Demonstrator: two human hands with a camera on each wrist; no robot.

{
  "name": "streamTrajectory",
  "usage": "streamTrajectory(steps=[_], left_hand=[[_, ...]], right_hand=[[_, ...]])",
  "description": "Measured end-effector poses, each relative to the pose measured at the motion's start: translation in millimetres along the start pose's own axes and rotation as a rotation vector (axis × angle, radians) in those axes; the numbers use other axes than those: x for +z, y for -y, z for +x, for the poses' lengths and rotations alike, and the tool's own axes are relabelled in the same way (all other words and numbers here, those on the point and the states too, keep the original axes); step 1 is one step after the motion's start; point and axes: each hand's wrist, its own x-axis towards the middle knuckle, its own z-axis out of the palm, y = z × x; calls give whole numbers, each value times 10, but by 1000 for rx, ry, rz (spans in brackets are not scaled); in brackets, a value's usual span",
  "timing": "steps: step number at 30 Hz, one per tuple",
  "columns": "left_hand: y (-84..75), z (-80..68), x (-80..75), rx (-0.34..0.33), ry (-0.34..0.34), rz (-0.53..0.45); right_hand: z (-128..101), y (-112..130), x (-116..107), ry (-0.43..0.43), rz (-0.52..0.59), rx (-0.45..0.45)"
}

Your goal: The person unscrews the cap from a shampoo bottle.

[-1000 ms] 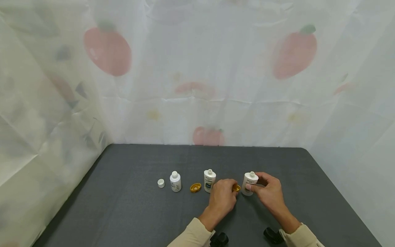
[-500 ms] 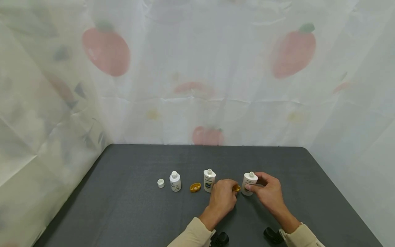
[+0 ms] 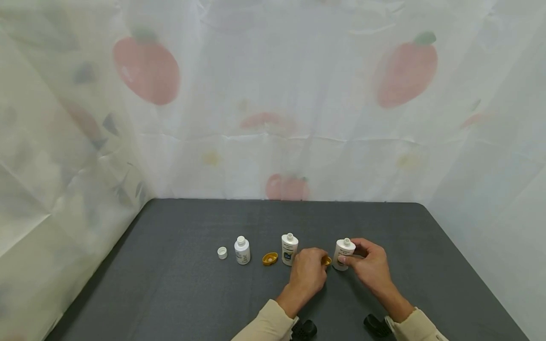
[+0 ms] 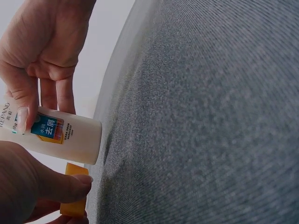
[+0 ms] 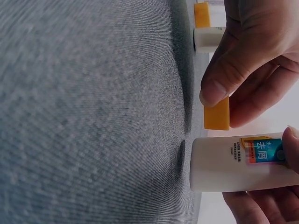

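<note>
The right hand (image 3: 370,265) grips a small white bottle (image 3: 343,254) that stands upright on the dark grey table (image 3: 179,293), thumb on the near side and fingers curled round the far side of its body. The bottle's neck is bare, with no cap on it. In the right wrist view the same bottle (image 5: 238,163) shows a blue and orange label, and its base meets the table surface.

The left hand (image 3: 308,273) pinches a small orange cap (image 3: 326,260) between thumb and fingers, just left of the held bottle and close above the table. In the left wrist view the cap (image 4: 74,196) sits under the thumb tip, right beside the bottle's base (image 4: 70,137); whether cap and bottle touch cannot be told.

Further left along the table stand two more uncapped white bottles: one (image 3: 289,249) just beside the left hand's knuckles, another (image 3: 242,250) well apart from it. An orange cap (image 3: 270,258) lies open side up between these two, and a white cap (image 3: 222,253) rests left of the farthest bottle. A pale cloth with red fruit prints (image 3: 147,71) hangs behind the table
</note>
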Motion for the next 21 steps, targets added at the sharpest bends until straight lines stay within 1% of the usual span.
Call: streamTrajectory(steps=[7, 13, 21], left_hand=[[7, 18, 14, -7, 26, 9], [21, 30, 26, -29, 42, -20], [46, 36, 36, -39, 66, -42]], right_hand=[[7, -14, 6, 2, -22, 22], [11, -31, 15, 8, -11, 37], [18, -71, 40, 10, -17, 18]])
